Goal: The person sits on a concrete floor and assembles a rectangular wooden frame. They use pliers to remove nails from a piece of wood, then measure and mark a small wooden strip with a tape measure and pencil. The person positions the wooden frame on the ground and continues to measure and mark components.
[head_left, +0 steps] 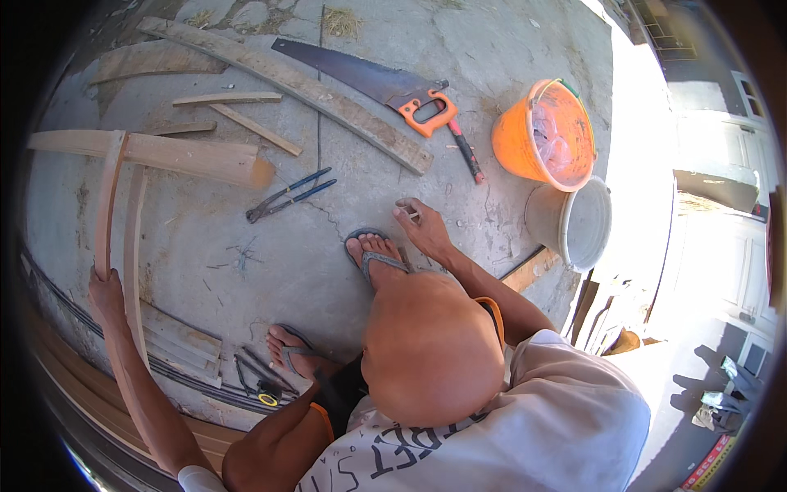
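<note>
My left hand [106, 297] is closed round the near end of a narrow wooden strip [109, 205]. The strip's far end lies across a thick pale board [184, 154]. Over the concrete, just beyond my sandalled foot, my right hand [425, 230] has its fingers curled together. A small pale thing shows at those fingertips, too small to name. Pincers with blue handles [288, 197] lie on the ground left of that hand. Farther off are a handsaw [369, 80] with an orange handle and a hammer [466, 152] with a red and black handle.
A long dirty plank [287, 82] stretches across the far ground, with loose wood pieces [254, 129] near it. At the right stand an orange bucket [516, 135] and a grey bucket [549, 215]. A tape measure [268, 398] lies by my left foot, beside dark bars along the ground.
</note>
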Motion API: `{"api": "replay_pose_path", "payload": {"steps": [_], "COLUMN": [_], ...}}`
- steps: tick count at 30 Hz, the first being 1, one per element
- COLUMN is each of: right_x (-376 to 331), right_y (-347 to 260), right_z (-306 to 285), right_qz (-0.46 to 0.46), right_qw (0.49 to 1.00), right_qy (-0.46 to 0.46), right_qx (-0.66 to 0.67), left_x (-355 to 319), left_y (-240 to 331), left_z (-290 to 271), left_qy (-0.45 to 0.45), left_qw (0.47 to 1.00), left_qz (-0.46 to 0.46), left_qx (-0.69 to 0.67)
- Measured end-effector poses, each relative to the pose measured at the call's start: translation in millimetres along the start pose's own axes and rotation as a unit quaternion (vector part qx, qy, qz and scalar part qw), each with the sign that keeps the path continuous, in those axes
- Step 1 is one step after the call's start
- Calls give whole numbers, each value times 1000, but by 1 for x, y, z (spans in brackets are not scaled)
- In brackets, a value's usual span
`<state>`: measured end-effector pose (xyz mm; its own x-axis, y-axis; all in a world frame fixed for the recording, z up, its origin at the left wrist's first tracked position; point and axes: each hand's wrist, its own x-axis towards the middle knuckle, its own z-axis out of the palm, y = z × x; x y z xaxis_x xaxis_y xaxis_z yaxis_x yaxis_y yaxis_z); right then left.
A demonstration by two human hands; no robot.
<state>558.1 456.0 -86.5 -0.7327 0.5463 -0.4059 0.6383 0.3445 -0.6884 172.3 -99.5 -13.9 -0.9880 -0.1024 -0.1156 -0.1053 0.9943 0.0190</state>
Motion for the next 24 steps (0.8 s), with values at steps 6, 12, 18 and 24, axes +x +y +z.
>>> {"api": "replay_pose_path", "payload": {"steps": [6, 12, 18, 24], "right_x": [-64, -47, 15, 55], "right_y": [94, 125, 45, 2], "right_z": [-42, -45, -16, -14], "right_qz": [146, 159, 58, 2], "right_qw": [986, 982, 996, 997], "right_qy": [60, 104, -5, -67], "right_qx": [-50, 10, 64, -27], "left_x": [-57, -237, -427, -490], "left_y": [-30, -18, -84, -50], "left_z": [-24, -18, 90, 114], "left_qy": [171, -121, -236, -157], "left_qw": [956, 978, 957, 931], "left_qz": [237, 139, -101, -246], "left_qx": [1, -100, -139, -218]}}
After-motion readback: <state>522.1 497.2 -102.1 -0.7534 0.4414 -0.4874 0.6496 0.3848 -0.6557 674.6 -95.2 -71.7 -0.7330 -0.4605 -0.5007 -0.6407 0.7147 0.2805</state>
